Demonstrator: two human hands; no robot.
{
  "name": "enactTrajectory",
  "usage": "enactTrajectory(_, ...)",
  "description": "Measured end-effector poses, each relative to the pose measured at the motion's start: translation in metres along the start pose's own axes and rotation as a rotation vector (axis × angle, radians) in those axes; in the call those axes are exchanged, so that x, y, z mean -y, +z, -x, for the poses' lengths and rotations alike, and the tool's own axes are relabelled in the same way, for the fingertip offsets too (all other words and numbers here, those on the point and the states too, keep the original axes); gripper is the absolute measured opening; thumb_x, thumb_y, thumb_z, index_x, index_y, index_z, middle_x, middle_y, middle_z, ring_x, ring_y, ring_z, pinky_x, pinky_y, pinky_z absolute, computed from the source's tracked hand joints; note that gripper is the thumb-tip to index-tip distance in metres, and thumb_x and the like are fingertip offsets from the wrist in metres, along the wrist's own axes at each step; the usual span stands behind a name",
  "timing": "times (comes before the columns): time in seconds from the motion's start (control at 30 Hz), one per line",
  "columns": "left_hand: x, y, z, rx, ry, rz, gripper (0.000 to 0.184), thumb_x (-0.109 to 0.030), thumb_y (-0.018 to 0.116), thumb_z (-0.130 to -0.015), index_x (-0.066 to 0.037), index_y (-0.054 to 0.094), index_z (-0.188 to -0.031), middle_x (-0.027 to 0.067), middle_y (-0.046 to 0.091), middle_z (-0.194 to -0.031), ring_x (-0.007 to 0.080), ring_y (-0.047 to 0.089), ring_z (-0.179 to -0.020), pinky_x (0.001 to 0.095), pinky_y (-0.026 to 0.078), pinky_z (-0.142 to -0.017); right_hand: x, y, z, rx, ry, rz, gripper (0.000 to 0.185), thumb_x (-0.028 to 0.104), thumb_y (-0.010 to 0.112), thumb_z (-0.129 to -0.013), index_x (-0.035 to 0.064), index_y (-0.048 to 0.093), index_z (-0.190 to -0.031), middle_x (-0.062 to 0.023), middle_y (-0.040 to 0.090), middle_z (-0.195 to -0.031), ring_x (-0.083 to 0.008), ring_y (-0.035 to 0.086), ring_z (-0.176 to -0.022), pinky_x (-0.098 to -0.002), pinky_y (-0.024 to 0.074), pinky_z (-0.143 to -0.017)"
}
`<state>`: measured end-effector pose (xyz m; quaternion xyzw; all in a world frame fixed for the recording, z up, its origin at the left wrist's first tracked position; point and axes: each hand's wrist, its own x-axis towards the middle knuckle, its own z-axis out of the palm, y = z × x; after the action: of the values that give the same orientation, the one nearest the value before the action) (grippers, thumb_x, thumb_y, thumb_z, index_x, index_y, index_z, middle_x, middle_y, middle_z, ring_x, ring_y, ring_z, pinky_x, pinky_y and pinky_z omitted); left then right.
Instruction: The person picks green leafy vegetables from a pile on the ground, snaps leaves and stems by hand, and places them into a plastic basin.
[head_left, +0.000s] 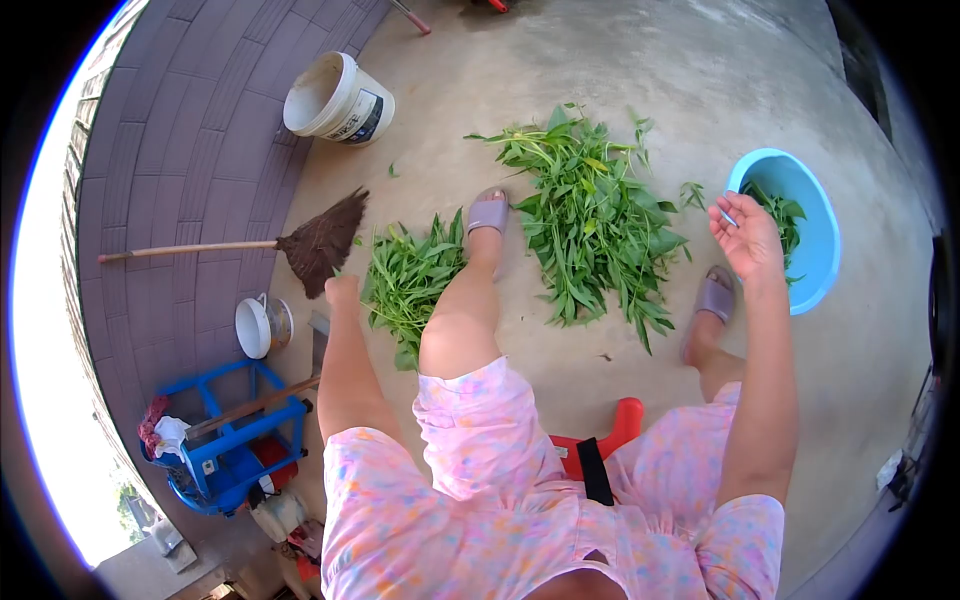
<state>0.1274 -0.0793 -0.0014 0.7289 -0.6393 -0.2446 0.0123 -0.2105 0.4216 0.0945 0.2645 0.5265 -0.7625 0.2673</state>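
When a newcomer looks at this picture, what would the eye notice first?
Probably the large heap of green leafy stems, near the picture's centre. Next might come the bright blue basin beside the right hand, then the dark broom at left.

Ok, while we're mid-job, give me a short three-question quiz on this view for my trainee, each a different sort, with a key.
1. Multiple choice. Of the person's left hand and right hand, which is nearer the blue basin?
A) left
B) right
C) both equally near
2. True or false: the blue basin holds no leaves.
3. Fill in: the larger heap of greens on the floor lies between the person's two sandalled ____.

Key:
1. B.
2. False; leafy stems show inside it.
3. Feet.
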Motion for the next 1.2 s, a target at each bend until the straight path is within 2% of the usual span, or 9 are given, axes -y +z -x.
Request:
enactTrajectory(0.07,-0.018,0.018,-0.039,0.003,0.056,0.114,0.01,-0.011,0.057,-0.066,-0.003,0.055,-0.072,0.0102,0.051,-0.058,0.0171,0.047,-0.043,0.0382,0.034,-0.036,0.002,0.0,0.002,0.002,-0.006,-0.005,0.016,0.01,0.055,-0.072,0.0028,0.049,-0.085,-0.006,0.051,-0.081,-0.0181,0.05,-0.072,-0.0286,0.042,-0.065)
enactTrajectory(0.1,-0.039,0.031,-0.056,0.069,0.317,-0.203,0.012,-0.013,0.054,-0.067,-0.003,0.056,-0.073,0.0119,0.053,-0.061,0.0184,0.048,-0.044,0.0388,0.037,-0.039,0.003,0.0,0.002,0.013,-0.009,-0.009,0.016,0.01,0.055,-0.072,0.0029,0.049,-0.085,-0.0059,0.051,-0.081,-0.0179,0.05,-0.072,-0.0284,0.042,-0.065)
enactTrajectory(0.2,-0.132,0.039,0.036,0.202,0.665,-0.495,0.025,-0.013,0.046,-0.07,-0.007,0.061,-0.089,0.0175,0.056,-0.096,0.031,0.054,-0.09,0.0376,0.044,-0.076,0.006,0.0,0.005,-0.004,-0.002,-0.033,0.016,0.01,0.055,-0.072,0.003,0.049,-0.085,-0.0056,0.051,-0.08,-0.0174,0.05,-0.072,-0.0281,0.0419,-0.064)
enactTrajectory(0.37,-0.194,0.129,0.127,0.345,0.869,-0.711,0.026,-0.012,0.045,-0.072,-0.008,0.06,-0.092,0.0159,0.056,-0.1,0.03,0.052,-0.095,0.0363,0.042,-0.081,0.01,0.001,0.007,-0.005,-0.002,-0.032,0.017,0.009,0.056,-0.071,0.0033,0.049,-0.086,-0.0052,0.051,-0.08,-0.0159,0.05,-0.071,-0.0266,0.0414,-0.063)
enactTrajectory(0.5,-0.166,0.212,0.175,0.491,0.914,-0.684,0.025,-0.011,0.045,-0.073,-0.004,0.059,-0.092,0.0165,0.057,-0.096,0.0304,0.055,-0.089,0.0352,0.044,-0.077,0.012,0.0,0.007,0.008,0.019,-0.02,0.018,0.009,0.056,-0.07,0.0036,0.049,-0.087,-0.0051,0.051,-0.079,-0.015,0.05,-0.072,-0.0258,0.0411,-0.062)
enactTrajectory(0.6,-0.126,0.266,0.196,0.88,0.35,-0.451,0.018,-0.006,0.043,-0.075,0.003,0.055,-0.084,0.0211,0.057,-0.07,0.0282,0.058,-0.064,0.0374,0.047,-0.048,0.013,0.003,0.012,-0.003,0.015,-0.013,0.019,0.008,0.055,-0.07,0.0032,0.049,-0.087,-0.0055,0.051,-0.08,-0.015,0.05,-0.072,-0.0262,0.0411,-0.062)
enactTrajectory(0.77,-0.059,0.316,0.217,0.833,-0.31,0.264,0.018,-0.009,0.047,-0.076,0.001,0.049,-0.091,0.013,0.051,-0.064,0.023,0.05,-0.044,0.0329,0.042,-0.035,0.008,0.004,0.012,0.002,0.019,-0.005,0.022,0.009,0.056,-0.07,0.0026,0.049,-0.09,-0.0062,0.052,-0.083,-0.0154,0.05,-0.073,-0.027,0.0408,-0.063)
enactTrajectory(1.1,-0.09,0.277,0.251,0.809,-0.222,0.324,0.011,-0.011,0.05,-0.076,-0.003,0.042,-0.075,0.0074,0.044,-0.057,0.0148,0.041,-0.038,0.0266,0.028,-0.031,0.0,0.005,0.011,0.029,0.008,0.0,0.025,0.009,0.056,-0.07,0.0005,0.049,-0.092,-0.0069,0.051,-0.083,-0.0155,0.05,-0.071,-0.0268,0.0408,-0.061)
enactTrajectory(1.2,-0.117,0.242,0.272,0.941,-0.355,0.403,0.011,-0.014,0.048,-0.079,-0.007,0.044,-0.072,0.0018,0.04,-0.051,0.0087,0.033,-0.037,0.0221,0.022,-0.031,-0.003,0.005,0.009,0.062,0.01,0.01,0.026,0.008,0.056,-0.07,0.0002,0.048,-0.093,-0.0067,0.051,-0.081,-0.0153,0.051,-0.069,-0.0266,0.0409,-0.059)
